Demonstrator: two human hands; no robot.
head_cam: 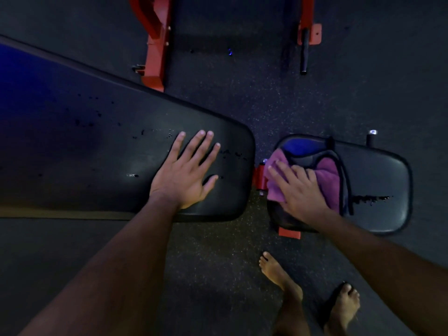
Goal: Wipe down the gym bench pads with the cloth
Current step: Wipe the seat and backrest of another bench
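Looking down, we see our left hand (186, 173) lying flat with fingers spread on the long black back pad (97, 146), holding nothing; our right hand (299, 190) presses a purple cloth (327, 178) onto the left end of the smaller seat pad (378, 180), fingers fairly straight over it. In the dim light the cloth seems bunched; red frame (155, 44) stands beyond, and bare feet (281, 275) rest on the dark speckled floor (218, 263).
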